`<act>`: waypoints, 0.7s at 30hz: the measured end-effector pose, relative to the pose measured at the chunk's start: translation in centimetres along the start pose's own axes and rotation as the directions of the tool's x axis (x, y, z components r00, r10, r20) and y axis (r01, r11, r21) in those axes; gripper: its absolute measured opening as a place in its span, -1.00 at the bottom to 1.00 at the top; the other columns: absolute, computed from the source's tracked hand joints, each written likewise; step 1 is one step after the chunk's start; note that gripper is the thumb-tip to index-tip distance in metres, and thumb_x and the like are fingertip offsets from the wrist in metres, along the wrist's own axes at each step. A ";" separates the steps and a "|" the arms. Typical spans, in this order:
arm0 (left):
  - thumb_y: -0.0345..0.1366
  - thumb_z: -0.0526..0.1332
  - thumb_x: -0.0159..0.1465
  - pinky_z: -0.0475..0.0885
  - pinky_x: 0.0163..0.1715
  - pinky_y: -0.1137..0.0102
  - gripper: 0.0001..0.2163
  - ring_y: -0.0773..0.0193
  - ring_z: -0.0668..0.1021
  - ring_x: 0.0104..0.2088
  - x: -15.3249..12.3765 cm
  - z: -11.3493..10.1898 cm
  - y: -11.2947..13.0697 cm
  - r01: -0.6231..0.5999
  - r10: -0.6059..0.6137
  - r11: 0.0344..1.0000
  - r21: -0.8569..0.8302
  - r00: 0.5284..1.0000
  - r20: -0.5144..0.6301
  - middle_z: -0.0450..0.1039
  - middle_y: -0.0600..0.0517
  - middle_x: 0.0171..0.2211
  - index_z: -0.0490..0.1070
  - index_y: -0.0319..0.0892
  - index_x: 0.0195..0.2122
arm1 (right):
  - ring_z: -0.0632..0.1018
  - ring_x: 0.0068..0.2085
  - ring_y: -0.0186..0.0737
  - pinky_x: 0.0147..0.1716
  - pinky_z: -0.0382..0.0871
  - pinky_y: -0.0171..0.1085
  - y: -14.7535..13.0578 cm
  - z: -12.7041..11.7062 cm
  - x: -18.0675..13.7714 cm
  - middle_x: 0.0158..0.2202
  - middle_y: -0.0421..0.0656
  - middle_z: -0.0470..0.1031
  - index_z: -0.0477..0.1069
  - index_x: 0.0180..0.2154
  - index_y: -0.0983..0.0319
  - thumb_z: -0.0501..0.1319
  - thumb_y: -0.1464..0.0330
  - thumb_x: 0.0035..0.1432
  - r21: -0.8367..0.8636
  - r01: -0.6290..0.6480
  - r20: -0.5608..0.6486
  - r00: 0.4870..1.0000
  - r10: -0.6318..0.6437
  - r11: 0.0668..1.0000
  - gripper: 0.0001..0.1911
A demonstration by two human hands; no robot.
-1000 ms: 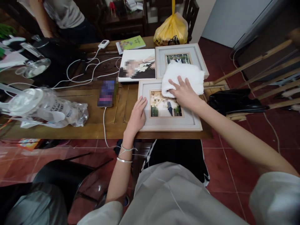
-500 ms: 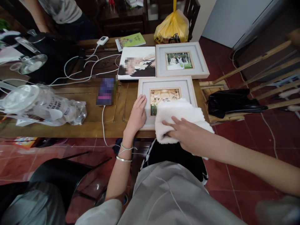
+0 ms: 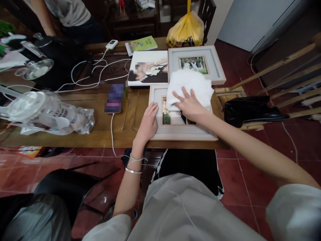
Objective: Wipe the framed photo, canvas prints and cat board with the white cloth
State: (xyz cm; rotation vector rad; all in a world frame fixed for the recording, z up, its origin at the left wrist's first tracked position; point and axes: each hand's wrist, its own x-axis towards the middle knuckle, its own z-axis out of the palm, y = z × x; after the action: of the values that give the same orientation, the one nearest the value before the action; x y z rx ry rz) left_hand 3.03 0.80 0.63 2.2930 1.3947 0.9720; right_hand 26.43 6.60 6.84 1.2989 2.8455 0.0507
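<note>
Pressing the white cloth (image 3: 191, 84) onto the glass of the near picture frame (image 3: 181, 136), our right hand (image 3: 190, 106) lies flat with fingers spread, gripping nothing. We judge this a wipe in mid-stroke. Our left hand (image 3: 148, 122), also flat and unclenched, steadies the frame's left border near the table (image 3: 100, 135) edge. The cloth covers the frame's far half, so the near strip would call for a pull toward us. Print on the green booklet (image 3: 142, 43) and wrapped bottle (image 3: 51, 115) is unreadable.
</note>
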 end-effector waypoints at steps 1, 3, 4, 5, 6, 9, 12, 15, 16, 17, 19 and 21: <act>-0.54 -0.05 0.39 0.12 0.46 -0.09 -0.45 0.05 0.19 0.47 0.0 0.0 0.0 0.003 -0.003 1.000 -0.006 1.000 0.000 0.24 -0.14 0.41 0.23 -0.15 0.39 | 0.08 0.43 0.52 0.23 0.07 0.51 -1.1 -0.4 -1.1 0.47 0.10 0.10 0.52 0.15 0.27 0.06 0.64 0.20 -0.009 0.030 0.041 0.999 -0.030 1.000 -0.44; -0.54 -0.05 0.39 0.11 0.46 -0.08 -0.45 0.06 0.19 0.47 0.0 0.0 0.1 0.008 -0.008 1.000 -0.019 1.000 -0.006 0.24 -0.11 0.41 0.23 -0.13 0.39 | 0.16 0.40 0.49 0.21 0.18 0.44 -3.4 -1.5 -3.8 0.45 0.08 0.14 0.54 0.14 0.23 0.08 0.63 0.19 -0.002 0.092 0.125 0.988 -0.091 0.996 -0.45; -0.53 -0.04 0.39 0.11 0.46 -0.07 -0.45 0.07 0.18 0.47 0.0 0.0 0.1 0.010 -0.011 1.000 -0.026 1.000 -0.011 0.24 -0.10 0.41 0.23 -0.12 0.39 | 0.20 0.39 0.47 0.19 0.24 0.40 -4.5 -2.2 -5.1 0.45 0.07 0.15 0.54 0.13 0.22 0.10 0.63 0.18 0.013 0.123 0.167 0.978 -0.123 0.992 -0.46; -0.53 -0.04 0.39 0.10 0.47 -0.07 -0.45 0.08 0.18 0.47 0.0 0.1 0.1 0.014 -0.014 0.999 -0.030 1.000 -0.014 0.24 -0.09 0.41 0.23 -0.11 0.39 | 0.23 0.38 0.46 0.17 0.29 0.36 -5.4 -3.0 -6.3 0.45 0.07 0.15 0.55 0.11 0.23 0.11 0.64 0.16 0.035 0.151 0.206 0.966 -0.155 0.988 -0.46; -0.52 -0.03 0.39 0.09 0.47 -0.06 -0.46 0.08 0.18 0.47 0.0 0.1 0.2 0.021 -0.021 0.999 -0.034 1.000 -0.016 0.24 -0.10 0.41 0.24 -0.11 0.38 | 0.25 0.37 0.45 0.15 0.33 0.33 -6.2 -3.7 -7.4 0.45 0.07 0.16 0.55 0.10 0.23 0.12 0.64 0.15 0.064 0.181 0.239 0.952 -0.191 0.981 -0.46; -0.43 -0.04 0.45 0.08 0.47 -0.07 -0.53 0.05 0.19 0.46 0.1 0.1 0.2 0.048 -0.049 0.998 -0.047 0.999 -0.013 0.26 -0.14 0.40 0.27 -0.15 0.36 | 0.28 0.36 0.42 0.12 0.39 0.29 -8.0 -5.3 -8.8 0.43 0.07 0.20 0.54 0.11 0.24 0.11 0.66 0.14 0.147 0.247 0.264 0.923 -0.278 0.958 -0.45; -0.27 -0.08 0.53 0.08 0.47 -0.03 -0.57 0.06 0.21 0.46 0.2 0.0 0.5 0.062 -0.064 0.995 -0.080 0.998 -0.027 0.25 -0.16 0.40 0.26 -0.16 0.36 | 0.23 0.39 0.43 0.17 0.33 0.34 -8.9 -5.2 -7.6 0.44 0.04 0.17 0.54 0.13 0.24 0.12 0.66 0.17 0.138 0.222 0.251 0.935 -0.251 0.965 -0.46; -0.09 -0.12 0.56 0.07 0.47 0.03 -0.51 0.06 0.19 0.47 0.2 -0.4 1.2 0.092 -0.100 0.986 -0.138 0.994 -0.051 0.13 -0.18 0.46 0.16 -0.17 0.41 | 0.15 0.42 0.42 0.26 0.20 0.38 -8.9 -3.8 -4.7 0.47 -0.03 0.12 0.59 0.05 0.24 0.11 0.62 0.24 0.062 0.156 0.185 0.969 -0.165 0.986 -0.55; -0.05 -0.13 0.55 0.07 0.47 0.05 -0.48 0.06 0.18 0.47 0.2 -0.6 1.4 0.103 -0.113 0.982 -0.157 0.992 -0.052 0.08 -0.19 0.47 0.11 -0.17 0.44 | 0.14 0.43 0.41 0.29 0.15 0.38 -8.6 -3.4 -3.5 0.47 -0.04 0.12 0.61 0.02 0.24 0.09 0.61 0.27 0.044 0.135 0.148 0.979 -0.140 0.990 -0.56; -0.01 -0.14 0.55 0.07 0.47 0.07 -0.45 0.06 0.16 0.48 0.2 -0.7 1.6 0.110 -0.120 0.978 -0.174 0.992 -0.047 0.05 -0.19 0.48 0.08 -0.16 0.45 | 0.13 0.44 0.39 0.31 0.11 0.39 -8.2 -2.9 -2.3 0.46 -0.05 0.13 0.62 0.01 0.24 0.06 0.60 0.30 0.032 0.116 0.106 0.987 -0.118 0.993 -0.57; 0.04 -0.15 0.54 0.06 0.48 0.08 -0.42 0.05 0.15 0.48 0.1 -0.8 1.8 0.108 -0.116 0.975 -0.194 0.993 -0.033 0.02 -0.17 0.49 0.03 -0.13 0.47 | 0.11 0.45 0.36 0.34 0.04 0.39 -7.1 -2.3 0.1 0.45 -0.02 0.17 0.62 0.02 0.26 0.03 0.58 0.33 0.028 0.072 0.037 0.997 -0.073 0.997 -0.56; 0.06 -0.15 0.53 0.05 0.48 0.08 -0.42 0.05 0.13 0.49 0.1 -0.8 1.8 0.097 -0.105 0.975 -0.199 0.994 -0.031 0.02 -0.15 0.50 0.03 -0.10 0.48 | 0.10 0.45 0.35 0.35 0.02 0.39 -5.8 -2.0 2.4 0.44 0.01 0.19 0.60 0.04 0.28 0.02 0.55 0.35 0.031 0.021 0.000 1.000 -0.021 0.999 -0.57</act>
State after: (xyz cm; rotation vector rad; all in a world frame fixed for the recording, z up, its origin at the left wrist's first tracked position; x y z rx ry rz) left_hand 3.72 -0.07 2.29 2.0500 1.3505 1.0796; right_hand 20.44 4.52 8.59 1.2747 2.8706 0.0060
